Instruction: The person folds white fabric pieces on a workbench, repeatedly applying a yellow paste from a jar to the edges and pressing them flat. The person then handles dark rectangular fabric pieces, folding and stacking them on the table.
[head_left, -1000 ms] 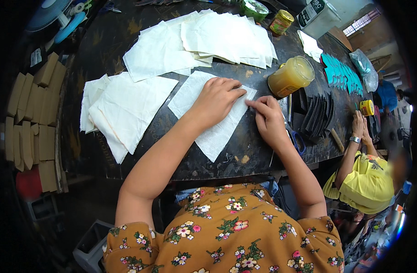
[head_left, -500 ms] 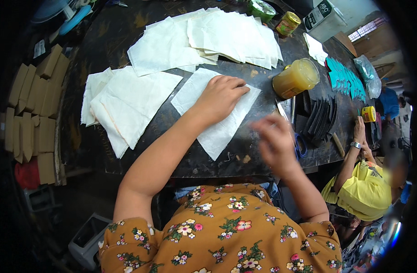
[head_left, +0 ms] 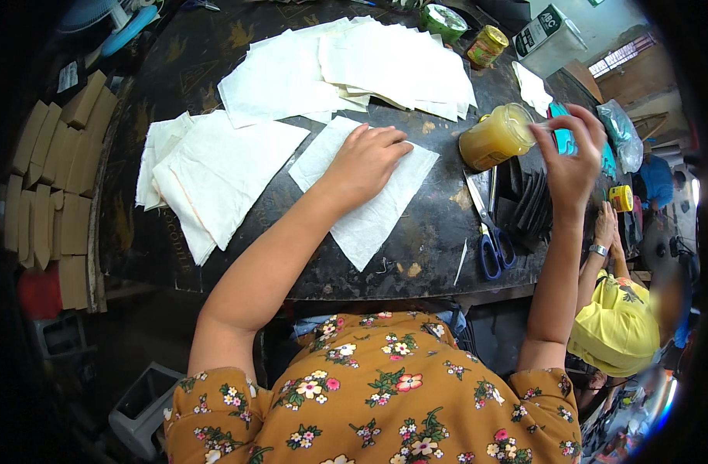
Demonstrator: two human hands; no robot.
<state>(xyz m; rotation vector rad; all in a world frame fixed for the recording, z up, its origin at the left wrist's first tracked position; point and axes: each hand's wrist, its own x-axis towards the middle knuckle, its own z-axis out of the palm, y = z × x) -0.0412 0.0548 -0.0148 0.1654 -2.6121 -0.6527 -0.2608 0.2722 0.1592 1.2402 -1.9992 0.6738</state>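
My left hand (head_left: 367, 164) lies with fingers stretched out on a single square of white cloth (head_left: 369, 232) in front of me. At the mouth of a jar of yellowish paste (head_left: 489, 141), my right hand (head_left: 574, 158) is raised in a pinch. Something thin and pale shows at its fingertips by the rim, too small to name. Blue-handled scissors (head_left: 493, 251) rest on the table below the jar, beside a thin white sliver (head_left: 460, 261). Stacked white cloths lie to the left (head_left: 234, 174) and along the far side (head_left: 288, 77).
Black strips (head_left: 532, 205) and teal pieces (head_left: 561, 131) lie right of the jar. Farther back stand a small jar (head_left: 488, 46), a green tub (head_left: 444, 23) and a rectangular container (head_left: 551, 39). A co-worker in yellow (head_left: 613, 332) sits at right. Cardboard boxes (head_left: 75, 170) are stacked at left.
My right hand has moved up and right, from above the scissors to the jar's rim, uncovering the scissors and the white sliver. My left hand stays on the cloth.
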